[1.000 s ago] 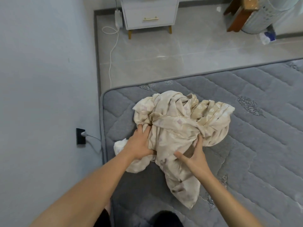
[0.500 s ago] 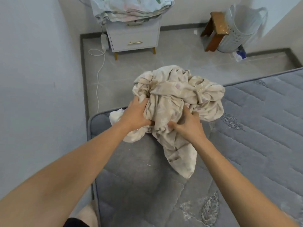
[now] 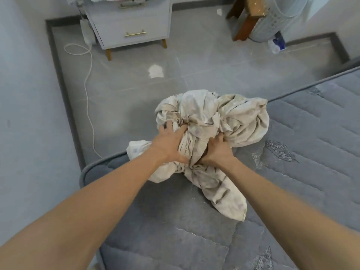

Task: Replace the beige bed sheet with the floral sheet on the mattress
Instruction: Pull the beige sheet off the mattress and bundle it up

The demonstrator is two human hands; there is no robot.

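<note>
Here the beige bed sheet (image 3: 212,123) is a crumpled bundle near the middle of the view, held over the bare grey mattress (image 3: 292,182) close to its corner, with one loose tail trailing toward 5 o'clock onto the quilted surface and a smaller fold sticking out at 9 o'clock. The left hand (image 3: 169,145) grips the bundle from its 8 o'clock side, fingers dug into the folds. The right hand (image 3: 218,151) grips it just beside, at about 6 o'clock, fingers curled into the cloth. At 11 o'clock a white nightstand (image 3: 132,26) stands on the tiled floor (image 3: 204,61); a little patterned fabric shows on top of it at the frame's edge, too cropped to identify. A white cable (image 3: 87,94) runs down the floor at 10 o'clock. At 1 o'clock stand a wooden stool (image 3: 247,22) and a pale laundry basket (image 3: 282,16), touching.
</note>
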